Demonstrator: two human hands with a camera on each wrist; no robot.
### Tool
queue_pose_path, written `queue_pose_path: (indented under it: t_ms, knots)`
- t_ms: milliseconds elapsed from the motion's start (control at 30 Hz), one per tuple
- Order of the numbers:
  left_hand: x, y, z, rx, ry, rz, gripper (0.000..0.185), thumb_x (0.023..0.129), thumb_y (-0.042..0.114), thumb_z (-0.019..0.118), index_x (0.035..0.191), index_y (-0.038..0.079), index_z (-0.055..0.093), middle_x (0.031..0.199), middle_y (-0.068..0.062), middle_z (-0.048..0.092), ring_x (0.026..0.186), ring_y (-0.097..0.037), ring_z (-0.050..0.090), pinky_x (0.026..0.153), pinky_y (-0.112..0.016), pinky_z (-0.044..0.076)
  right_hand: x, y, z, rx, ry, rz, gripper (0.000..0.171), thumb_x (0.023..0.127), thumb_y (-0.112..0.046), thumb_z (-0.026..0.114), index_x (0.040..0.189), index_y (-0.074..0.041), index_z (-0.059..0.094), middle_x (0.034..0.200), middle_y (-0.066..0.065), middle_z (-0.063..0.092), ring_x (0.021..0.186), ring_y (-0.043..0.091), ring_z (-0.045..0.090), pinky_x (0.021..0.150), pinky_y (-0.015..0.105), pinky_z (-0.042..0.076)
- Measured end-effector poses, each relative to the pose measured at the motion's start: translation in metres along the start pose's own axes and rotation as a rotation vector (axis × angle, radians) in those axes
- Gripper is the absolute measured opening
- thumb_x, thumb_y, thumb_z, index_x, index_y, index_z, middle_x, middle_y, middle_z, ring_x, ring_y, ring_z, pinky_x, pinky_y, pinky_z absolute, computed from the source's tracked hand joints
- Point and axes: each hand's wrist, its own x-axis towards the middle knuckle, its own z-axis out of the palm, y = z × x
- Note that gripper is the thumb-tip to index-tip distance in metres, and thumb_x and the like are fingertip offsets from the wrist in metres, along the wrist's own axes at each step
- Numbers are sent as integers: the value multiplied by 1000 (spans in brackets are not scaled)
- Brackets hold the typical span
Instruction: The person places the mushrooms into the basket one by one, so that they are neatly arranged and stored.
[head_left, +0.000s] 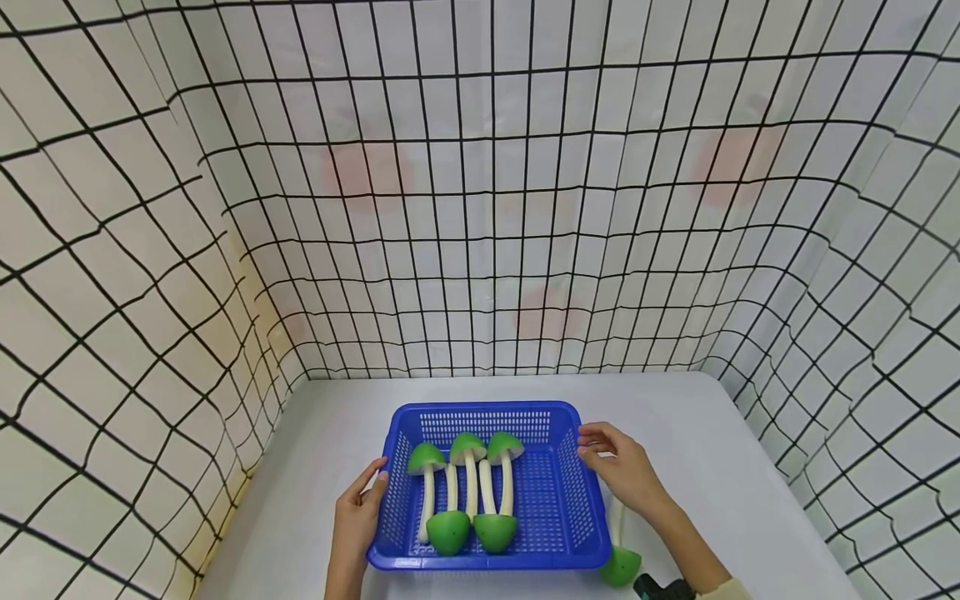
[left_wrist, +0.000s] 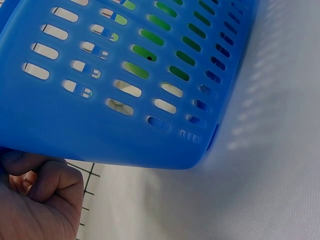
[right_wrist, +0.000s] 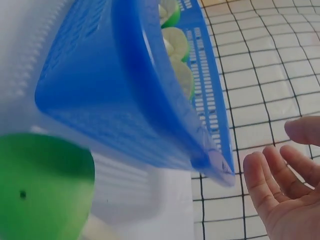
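Observation:
A blue plastic basket (head_left: 491,563) stands on the white table, with several toy mushrooms (head_left: 495,533) lying side by side in its left and middle part. Their caps are green and their stems white, some caps pointing away and some toward me. My left hand (head_left: 358,512) grips the basket's left rim, fingers curled at the edge in the left wrist view. Beside the right rim, my right hand (head_left: 626,471) is held with loosely bent fingers, and a gap to the rim shows in the right wrist view. Another mushroom (right_wrist: 42,185) lies outside the basket, under my right forearm.
Black wire mesh (head_left: 491,208) over white sheeting rises behind the table (head_left: 322,425) and along both sides. A dark wrist device (head_left: 663,588) shows at the right wrist, near the loose mushroom. Bare basket floor (head_left: 536,492) shows at the right inside.

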Motion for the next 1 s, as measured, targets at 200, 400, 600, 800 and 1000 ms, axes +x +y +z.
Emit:
queue_pose_path:
  t_ms: [200,400,600,800,1000]
  knots:
    - [1,0,0,-1,3,4,48,102,42,64,145,18,61,98,-15,76,72,-19,67,59,-30,57,-2,4,-12,-34,19,10,38,101,-22,67,134,-5,60,121,13,70,107,20,67,84,18,56]
    - [0,1,-2,3,-5,8,51,102,42,64,146,17,60,95,-14,75,71,-19,66,59,-29,57,-4,15,-18,-54,31,40,36,101,-19,67,133,-5,61,121,13,70,105,17,68,82,17,56]
    - [1,3,-3,-4,-12,26,52,101,43,65,145,16,61,88,-12,75,68,-18,66,58,-28,56,-6,25,-22,-87,47,34,35,101,-23,67,132,-7,63,120,12,71,106,21,68,83,18,55]
    - [1,4,-3,9,-11,32,52,101,44,65,145,17,61,90,-12,76,68,-18,67,58,-28,57,-6,37,-23,-101,46,56,36,101,-26,68,132,-8,63,121,11,71,109,23,68,83,19,55]
    - [-1,1,-2,-1,-16,18,53,101,44,65,145,17,61,96,-16,76,70,-20,69,59,-29,58,-9,48,-22,-74,42,98,35,100,-20,68,130,-4,62,121,16,71,109,27,69,78,19,56]
